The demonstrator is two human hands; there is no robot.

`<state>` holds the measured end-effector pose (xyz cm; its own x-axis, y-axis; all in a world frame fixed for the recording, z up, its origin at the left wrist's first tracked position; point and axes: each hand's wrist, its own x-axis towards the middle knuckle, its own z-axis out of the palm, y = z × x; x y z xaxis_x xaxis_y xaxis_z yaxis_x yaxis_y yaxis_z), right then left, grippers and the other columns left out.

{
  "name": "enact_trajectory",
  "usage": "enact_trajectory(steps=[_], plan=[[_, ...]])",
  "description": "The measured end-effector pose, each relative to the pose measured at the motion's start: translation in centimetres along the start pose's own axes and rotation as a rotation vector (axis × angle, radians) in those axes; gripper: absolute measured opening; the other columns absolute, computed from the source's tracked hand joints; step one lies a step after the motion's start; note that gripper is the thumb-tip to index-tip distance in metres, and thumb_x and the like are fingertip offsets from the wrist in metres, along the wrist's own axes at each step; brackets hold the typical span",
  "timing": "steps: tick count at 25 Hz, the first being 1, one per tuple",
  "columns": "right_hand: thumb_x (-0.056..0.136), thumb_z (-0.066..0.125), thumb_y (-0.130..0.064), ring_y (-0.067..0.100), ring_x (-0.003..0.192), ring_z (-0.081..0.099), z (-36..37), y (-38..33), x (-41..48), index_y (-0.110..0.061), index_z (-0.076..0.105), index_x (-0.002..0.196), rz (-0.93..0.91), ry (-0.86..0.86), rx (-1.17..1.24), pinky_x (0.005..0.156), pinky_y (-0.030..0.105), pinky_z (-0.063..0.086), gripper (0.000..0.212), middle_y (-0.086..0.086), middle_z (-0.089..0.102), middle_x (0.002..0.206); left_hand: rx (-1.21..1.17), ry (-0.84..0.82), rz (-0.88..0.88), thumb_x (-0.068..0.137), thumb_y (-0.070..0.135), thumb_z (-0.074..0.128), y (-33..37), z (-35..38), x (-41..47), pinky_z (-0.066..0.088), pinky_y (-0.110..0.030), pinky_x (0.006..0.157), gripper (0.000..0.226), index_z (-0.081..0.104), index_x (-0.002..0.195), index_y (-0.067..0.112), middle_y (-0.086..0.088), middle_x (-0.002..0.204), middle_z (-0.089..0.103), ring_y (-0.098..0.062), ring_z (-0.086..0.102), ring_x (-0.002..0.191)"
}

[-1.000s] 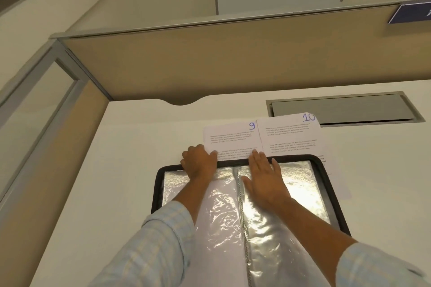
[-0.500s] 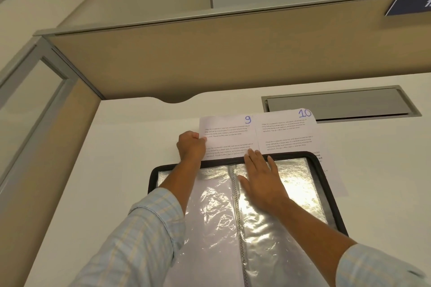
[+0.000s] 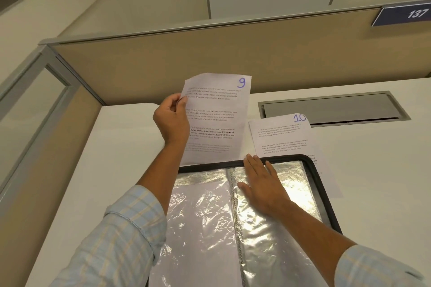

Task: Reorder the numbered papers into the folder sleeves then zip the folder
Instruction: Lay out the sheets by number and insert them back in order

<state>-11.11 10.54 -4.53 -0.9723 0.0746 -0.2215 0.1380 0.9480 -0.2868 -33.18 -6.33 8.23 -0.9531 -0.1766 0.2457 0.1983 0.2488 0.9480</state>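
A black-rimmed folder (image 3: 323, 196) lies open on the white desk, its shiny plastic sleeves (image 3: 203, 221) spread either side of the centre spine. My left hand (image 3: 171, 121) pinches the left edge of the paper marked 9 (image 3: 217, 119) and holds it upright above the folder's far edge. The paper marked 10 (image 3: 283, 135) lies flat on the desk beyond the folder, its lower part tucked under the folder's right corner. My right hand (image 3: 263, 184) rests flat, fingers spread, on the right sleeve near the top rim.
A beige partition wall (image 3: 210, 60) stands at the desk's far edge, with a glass side panel (image 3: 28, 105) on the left. A grey cable hatch (image 3: 331, 108) is set into the desk (image 3: 384, 170) at the back right. A sign reading 137 (image 3: 403, 15) hangs top right.
My left hand took hold of paper 9 from the desk and lifted it upright, away from paper 10. My right hand stayed flat on the right sleeve.
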Motion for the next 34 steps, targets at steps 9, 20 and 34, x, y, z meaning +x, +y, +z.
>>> enact_trajectory(steps=[9,20,34], plan=[[0.098,0.056,-0.062,0.015,0.157,0.021,-5.3,0.5,-0.8,-0.018,0.016,0.166,0.175,0.348,0.810,0.127,0.040,0.025,0.090,-0.002,0.020,0.172,-0.270,-0.083,0.092,0.094,0.020,0.078,7.8,-4.7,-3.4,0.063,-0.030,0.072,0.009,0.078,0.103,0.020,0.010,0.089,0.079,-0.015,0.076,0.084],[0.100,0.066,-0.016,0.029,0.107,0.075,-11.3,2.9,-8.8,-0.009,0.069,0.126,0.139,0.231,1.399,0.090,0.045,0.062,0.027,0.008,0.079,0.114,-0.225,-0.134,-0.287,0.096,0.021,0.075,4.9,-4.7,-15.8,0.062,-0.030,0.062,0.007,0.079,0.101,0.018,0.004,0.087,0.079,-0.017,0.077,0.074],[0.099,0.070,-0.015,0.026,0.092,0.079,-6.9,12.2,-11.6,-0.013,0.076,0.115,0.453,0.144,1.266,0.087,0.052,0.063,0.017,0.002,0.081,0.105,-0.015,-0.225,-0.485,0.095,0.005,0.070,-2.6,1.9,-20.6,0.063,-0.039,0.072,0.014,0.075,0.095,0.018,-0.007,0.091,0.077,-0.023,0.074,0.076]])
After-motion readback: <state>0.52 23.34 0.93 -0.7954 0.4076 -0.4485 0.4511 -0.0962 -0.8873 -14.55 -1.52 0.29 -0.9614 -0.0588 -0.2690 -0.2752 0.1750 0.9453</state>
